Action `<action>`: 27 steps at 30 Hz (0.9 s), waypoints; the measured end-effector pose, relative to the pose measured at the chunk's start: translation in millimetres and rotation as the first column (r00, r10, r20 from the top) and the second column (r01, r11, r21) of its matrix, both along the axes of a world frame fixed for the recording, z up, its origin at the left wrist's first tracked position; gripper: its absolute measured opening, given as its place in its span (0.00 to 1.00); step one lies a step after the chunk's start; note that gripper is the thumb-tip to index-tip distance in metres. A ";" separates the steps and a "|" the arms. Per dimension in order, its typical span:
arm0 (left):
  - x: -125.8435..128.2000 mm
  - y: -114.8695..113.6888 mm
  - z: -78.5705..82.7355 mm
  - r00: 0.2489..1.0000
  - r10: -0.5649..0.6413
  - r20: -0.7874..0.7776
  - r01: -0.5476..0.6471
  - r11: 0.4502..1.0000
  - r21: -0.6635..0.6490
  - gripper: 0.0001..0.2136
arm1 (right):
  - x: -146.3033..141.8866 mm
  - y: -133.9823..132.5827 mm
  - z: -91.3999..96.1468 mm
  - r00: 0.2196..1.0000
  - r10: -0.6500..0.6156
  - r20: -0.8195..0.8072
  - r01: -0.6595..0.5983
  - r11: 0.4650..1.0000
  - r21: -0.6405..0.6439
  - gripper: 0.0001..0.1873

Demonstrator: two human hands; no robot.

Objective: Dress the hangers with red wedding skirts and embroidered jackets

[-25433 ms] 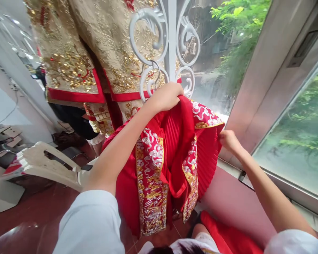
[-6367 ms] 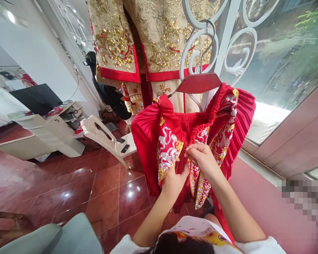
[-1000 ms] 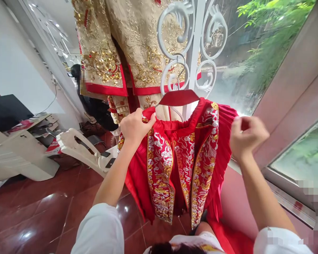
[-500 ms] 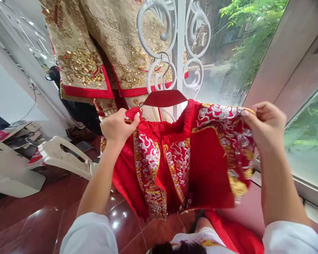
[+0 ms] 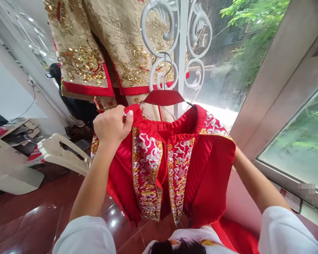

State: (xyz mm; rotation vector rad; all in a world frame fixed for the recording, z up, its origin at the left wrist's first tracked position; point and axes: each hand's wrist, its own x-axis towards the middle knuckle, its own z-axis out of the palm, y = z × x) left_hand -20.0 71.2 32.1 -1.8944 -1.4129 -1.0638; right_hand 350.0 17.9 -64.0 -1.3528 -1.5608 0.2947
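Observation:
A red embroidered garment hangs in front of me from a red hanger. Its upper opening is gathered, and two panels with silver and gold embroidery hang down its front. My left hand is closed on the garment's upper left edge, the thumb pressed over the fabric. On the other side, my right forearm reaches behind the garment's right part. That fabric covers my right hand and its fingers, and the embroidered flap at the upper right is raised there.
The hanger's hook is on a white scrollwork metal stand. Behind it hangs a gold-sequinned cream garment with red trim. A white chair and a cluttered desk stand left. To the right is a framed window.
My right hand has gone from gripping the outer top edge of the spread flap to behind the fabric. The garment's right side has drawn inward. My left hand has shifted slightly left.

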 end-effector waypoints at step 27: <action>3.2 21.7 27.1 0.729 -0.490 0.479 0.615 0.775 -0.144 0.28 | -16.6 21.3 121.4 0.947 0.165 -0.276 -0.244 0.928 -0.282 0.23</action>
